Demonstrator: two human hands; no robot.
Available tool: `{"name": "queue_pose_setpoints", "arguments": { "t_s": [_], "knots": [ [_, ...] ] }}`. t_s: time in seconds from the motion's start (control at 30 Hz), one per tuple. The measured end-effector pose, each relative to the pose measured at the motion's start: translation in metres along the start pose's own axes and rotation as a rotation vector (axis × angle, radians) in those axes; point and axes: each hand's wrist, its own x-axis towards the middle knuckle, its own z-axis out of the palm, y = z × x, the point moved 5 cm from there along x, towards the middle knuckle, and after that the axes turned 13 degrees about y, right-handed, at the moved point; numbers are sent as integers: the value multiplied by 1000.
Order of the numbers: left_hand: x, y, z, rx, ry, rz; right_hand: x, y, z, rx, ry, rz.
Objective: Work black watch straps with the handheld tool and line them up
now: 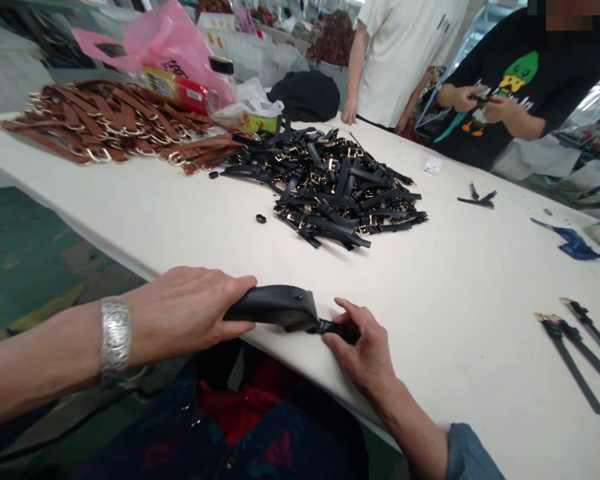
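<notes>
My left hand (pixel 185 308), with a silver cuff at the wrist, is wrapped round a black handheld tool (pixel 275 305) shaped like a hair clipper. The tool's flat wide end points right, over the table's near edge. Between the thumb and fingers of my right hand (pixel 363 343) is a short black strap (pixel 337 329). Its left end meets or nearly meets the tool's tip; most of the strap is hidden by the fingers. Beyond my hands lies a heap of black straps (pixel 337 183) with gold buckles.
Brown buckled straps (pixel 115 123) are piled at the far left beside a pink bag (pixel 155 40). Several black straps (pixel 573 357) lie at the right on the white table (pixel 460 293). Two people stand across it, one in white (pixel 403 60), one in black (pixel 555 87).
</notes>
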Motion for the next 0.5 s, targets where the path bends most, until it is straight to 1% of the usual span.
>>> {"name": "queue_pose_setpoints", "arguments": {
  "t_s": [0.13, 0.23, 0.3, 0.37, 0.5],
  "knots": [
    [-17, -23, 1, -44, 5, 16, 2, -3, -1, -8, -16, -35],
    [-19, -29, 5, -24, -30, 12, 3, -6, -2, -19, -35, -105],
    [-18, -28, 7, -16, -26, 3, 4, -8, -3, -28, -44, -134],
    [-15, -24, 7, -31, -1, 1, 4, -8, -3, -37, -49, -139],
    [-5, -5, 1, -28, 35, -5, 5, -8, -4, -40, -47, -126]
  ]
}}
